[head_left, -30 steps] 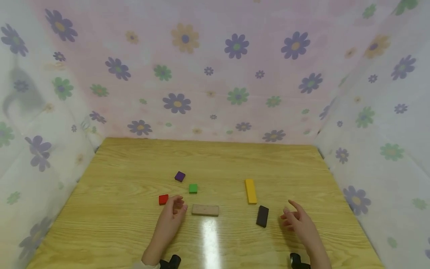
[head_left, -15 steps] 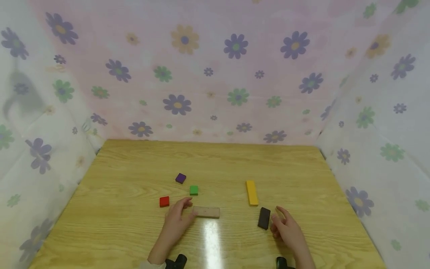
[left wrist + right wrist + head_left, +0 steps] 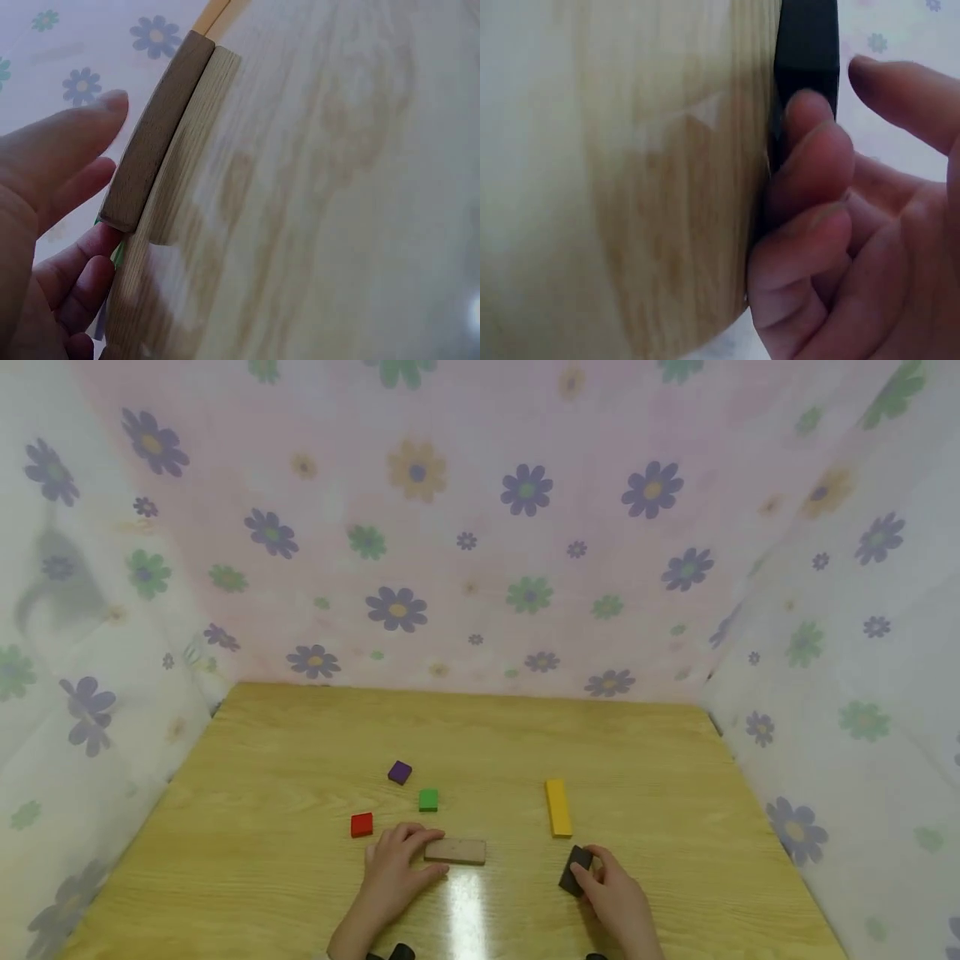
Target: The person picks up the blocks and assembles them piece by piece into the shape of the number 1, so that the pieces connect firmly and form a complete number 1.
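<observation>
In the head view my left hand (image 3: pixel 395 867) is at the left end of a plain wooden block (image 3: pixel 455 851), index finger along its far edge and thumb by its near edge. The left wrist view shows the thumb raised off the wooden block (image 3: pixel 159 131), with lower fingers right at its end. To the right, my right hand (image 3: pixel 617 893) holds a small black block (image 3: pixel 575 871), thumb over its near side and index finger at its far corner. In the right wrist view curled fingers lie against the black block (image 3: pixel 808 45).
Left of centre lie a red block (image 3: pixel 362 825), a green block (image 3: pixel 428 800) and a purple block (image 3: pixel 400 772). A long yellow block (image 3: pixel 558 808) lies beyond the black one. Flower-printed cloth (image 3: pixel 480 568) walls the wood-grain table (image 3: pixel 637 760) at back and sides.
My right hand has moved left onto the black block, which has turned and shifted slightly left. My left hand has moved right from beside the red block to the wooden block's end.
</observation>
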`<state>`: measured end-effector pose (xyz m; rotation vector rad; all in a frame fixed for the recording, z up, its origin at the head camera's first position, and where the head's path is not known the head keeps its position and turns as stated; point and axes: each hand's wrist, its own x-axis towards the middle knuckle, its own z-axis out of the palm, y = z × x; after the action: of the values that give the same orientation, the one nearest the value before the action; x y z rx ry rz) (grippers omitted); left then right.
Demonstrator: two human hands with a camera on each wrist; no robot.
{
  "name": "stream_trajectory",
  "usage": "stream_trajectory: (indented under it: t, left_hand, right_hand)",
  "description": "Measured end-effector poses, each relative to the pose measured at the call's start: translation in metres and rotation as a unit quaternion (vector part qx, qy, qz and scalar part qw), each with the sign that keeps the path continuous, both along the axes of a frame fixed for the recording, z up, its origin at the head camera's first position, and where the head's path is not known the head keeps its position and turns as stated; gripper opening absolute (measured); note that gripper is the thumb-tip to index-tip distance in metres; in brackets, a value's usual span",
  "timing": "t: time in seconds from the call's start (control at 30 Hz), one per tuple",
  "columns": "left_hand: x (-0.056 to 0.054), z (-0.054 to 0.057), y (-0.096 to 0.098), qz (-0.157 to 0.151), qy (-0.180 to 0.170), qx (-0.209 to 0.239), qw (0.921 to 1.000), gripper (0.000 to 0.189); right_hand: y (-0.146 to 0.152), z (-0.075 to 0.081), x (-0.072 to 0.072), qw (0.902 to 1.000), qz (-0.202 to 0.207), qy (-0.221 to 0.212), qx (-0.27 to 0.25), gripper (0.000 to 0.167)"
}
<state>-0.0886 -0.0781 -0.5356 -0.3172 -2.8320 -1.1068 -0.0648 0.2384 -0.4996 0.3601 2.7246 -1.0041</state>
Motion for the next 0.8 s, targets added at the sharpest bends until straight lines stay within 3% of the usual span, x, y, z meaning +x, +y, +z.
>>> stream_trajectory:
  t: [0.17,0.33,0.47,0.63,0.8]
  left_hand:
    - [0.001,-0.002,-0.003,-0.010,0.003,0.005,0.9999,0.041]
    - [-0.001,-0.002,-0.002,0.003,-0.002,-0.006,1.0000,0.041]
    - [-0.002,0.000,0.003,0.016,0.012,-0.013,0.9997,0.037]
    - [-0.008,0.001,0.016,0.024,0.026,-0.024,0.9991,0.033]
    - [-0.012,-0.005,0.035,0.026,0.040,-0.034,0.9983,0.032]
  right_hand:
    - [-0.010,-0.004,0.000,0.9997,0.014,0.005,0.019,0.059]
    - [-0.021,-0.002,-0.005,0.9983,0.017,0.005,0.056,0.067]
    - [-0.029,0.000,-0.007,0.9974,0.019,-0.005,0.070,0.074]
    - [-0.042,0.000,-0.009,0.9980,0.009,-0.022,0.059,0.068]
    - [-0.054,0.001,-0.008,0.9965,0.026,-0.021,0.077,0.063]
